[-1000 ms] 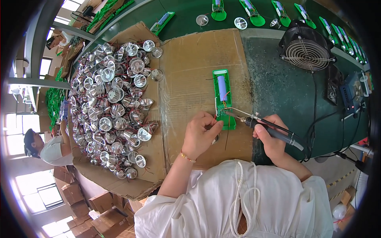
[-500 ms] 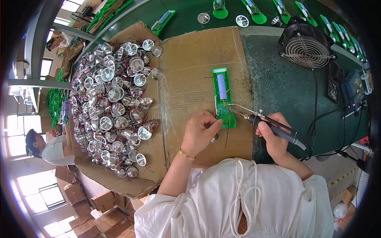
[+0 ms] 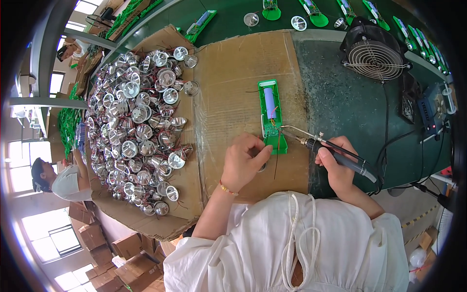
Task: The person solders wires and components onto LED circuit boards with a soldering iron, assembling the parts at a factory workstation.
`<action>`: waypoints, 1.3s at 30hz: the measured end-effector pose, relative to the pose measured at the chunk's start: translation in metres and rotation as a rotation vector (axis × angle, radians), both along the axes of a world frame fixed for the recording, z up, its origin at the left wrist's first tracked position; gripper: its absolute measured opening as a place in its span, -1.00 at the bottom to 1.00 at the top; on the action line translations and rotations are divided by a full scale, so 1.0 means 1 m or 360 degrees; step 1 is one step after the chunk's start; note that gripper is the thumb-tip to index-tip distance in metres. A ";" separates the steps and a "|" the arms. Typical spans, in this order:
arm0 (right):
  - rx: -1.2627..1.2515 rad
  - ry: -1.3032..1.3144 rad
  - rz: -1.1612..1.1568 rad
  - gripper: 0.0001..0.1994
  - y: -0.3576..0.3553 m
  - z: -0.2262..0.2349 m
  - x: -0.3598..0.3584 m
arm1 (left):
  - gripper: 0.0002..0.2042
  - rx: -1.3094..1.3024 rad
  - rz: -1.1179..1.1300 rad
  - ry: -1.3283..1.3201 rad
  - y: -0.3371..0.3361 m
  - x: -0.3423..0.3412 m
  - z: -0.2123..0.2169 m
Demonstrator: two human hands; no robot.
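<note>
A soldering iron (image 3: 335,158) with a thin bent solder-feed tube is gripped in my right hand (image 3: 339,168). Its tip and the tube's end are at the right side of a small circuit board (image 3: 271,130). That board sits in a green plastic housing (image 3: 279,146), below a purple cylindrical battery (image 3: 270,103). My left hand (image 3: 243,160) is closed in a pinch at the housing's lower left edge; what its fingertips hold is hidden. Under this hand a bit of a shiny reflector cup (image 3: 263,168) shows. A dark thin wire (image 3: 276,165) hangs from the housing toward me.
On my left, a cardboard box (image 3: 189,194) holds a heap of wired reflector cups (image 3: 141,114). Cardboard (image 3: 233,82) lies under the work. A black fan (image 3: 374,58) and a blue soldering station (image 3: 428,114) stand right. More green housings (image 3: 316,17) line the back; a co-worker (image 3: 68,180) is at left.
The view has shifted slightly, and the green housing appears a little farther up and left. Both hands keep nearly the same place and grip, with the iron still at the board.
</note>
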State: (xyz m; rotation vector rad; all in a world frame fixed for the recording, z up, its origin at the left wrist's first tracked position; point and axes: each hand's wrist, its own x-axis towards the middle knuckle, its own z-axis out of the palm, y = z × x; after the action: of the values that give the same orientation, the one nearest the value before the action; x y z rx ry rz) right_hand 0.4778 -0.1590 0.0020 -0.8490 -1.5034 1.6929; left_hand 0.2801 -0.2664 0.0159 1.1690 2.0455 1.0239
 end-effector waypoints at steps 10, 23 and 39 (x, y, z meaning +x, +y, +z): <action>0.0100 0.0046 0.0053 -0.87 0.001 -0.001 0.006 | -0.90 0.0386 0.0192 -0.0147 -0.008 0.008 -0.010; 0.0394 -0.0117 0.0114 -0.87 0.001 -0.004 0.001 | -0.86 0.0165 0.0217 0.0375 0.014 0.018 -0.012; 0.0354 0.0172 -0.0087 -0.84 0.007 0.007 0.013 | -0.84 0.0148 0.0266 0.0363 0.016 0.017 -0.012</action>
State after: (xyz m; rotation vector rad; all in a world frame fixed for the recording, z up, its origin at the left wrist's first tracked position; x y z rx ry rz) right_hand 0.4906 -0.1518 0.0087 -0.6645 -1.5457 1.4752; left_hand 0.2970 -0.2505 0.0043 1.2265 2.3281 1.1191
